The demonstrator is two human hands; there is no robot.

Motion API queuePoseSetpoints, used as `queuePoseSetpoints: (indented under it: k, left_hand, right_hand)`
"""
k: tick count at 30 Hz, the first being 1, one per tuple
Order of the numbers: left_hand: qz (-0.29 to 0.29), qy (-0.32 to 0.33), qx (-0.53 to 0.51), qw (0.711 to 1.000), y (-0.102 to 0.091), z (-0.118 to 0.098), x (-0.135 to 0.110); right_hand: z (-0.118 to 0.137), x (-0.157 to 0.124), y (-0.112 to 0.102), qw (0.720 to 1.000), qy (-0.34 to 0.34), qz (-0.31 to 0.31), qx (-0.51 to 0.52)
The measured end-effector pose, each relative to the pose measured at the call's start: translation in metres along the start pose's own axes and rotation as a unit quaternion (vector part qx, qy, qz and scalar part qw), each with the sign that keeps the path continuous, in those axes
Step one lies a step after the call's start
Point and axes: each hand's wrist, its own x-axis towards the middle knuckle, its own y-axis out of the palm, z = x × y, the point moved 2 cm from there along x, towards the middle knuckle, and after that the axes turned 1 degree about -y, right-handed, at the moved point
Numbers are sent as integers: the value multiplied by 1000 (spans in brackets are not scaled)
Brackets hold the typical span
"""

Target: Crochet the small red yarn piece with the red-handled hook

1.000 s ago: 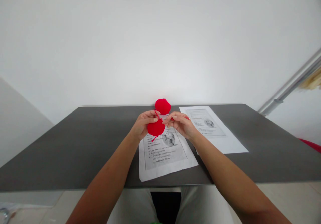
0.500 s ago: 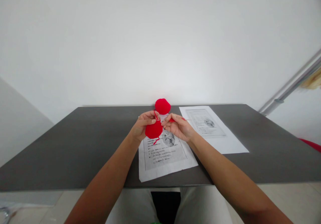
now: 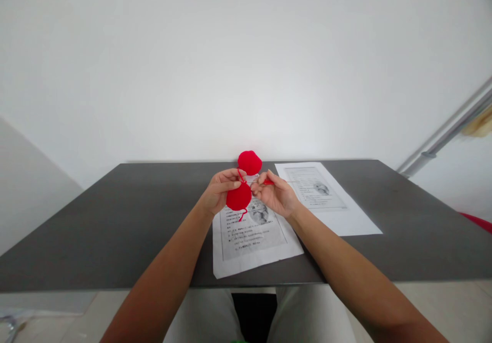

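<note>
Mid-frame, the left hand (image 3: 223, 193) pinches a red yarn circle (image 3: 239, 198) and the right hand (image 3: 275, 194) grips a thin red-handled tool (image 3: 269, 182); they partly hide a printed sheet (image 3: 251, 245). A red ball (image 3: 249, 163) sits just above, at the dark table's (image 3: 96, 220) far edge; another sheet (image 3: 348, 219) lies right of centre.

We are indoors, at a dark table (image 3: 115, 225) standing against a plain white wall (image 3: 246, 66), with pale floor tiles (image 3: 457, 302) below its edge. The printed sheets (image 3: 330, 202) and the red ball of yarn (image 3: 249, 163) tell us this is a spot for handwork. Whether the room belongs to a home or a workshop, we cannot tell from so little of it.
</note>
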Motion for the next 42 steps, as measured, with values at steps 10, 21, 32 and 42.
queuePoseSetpoints:
  k: [10,21,32,42]
  left_hand:
    - [-6,70,68,995,-2,-2,4]
    - [-30,31,40,998,-4,2,6]
    - [-5,53,70,996,-5,2,8]
    - [-19,76,130,988,-7,0,7]
  right_hand:
    - [8,0,-4,999,-33,40,-2]
    - [0,2,-6,997,-44,-7,65]
    - [5,1,-7,995,-86,-13,-38]
    - [10,-1,-13,981,-128,-1,-149]
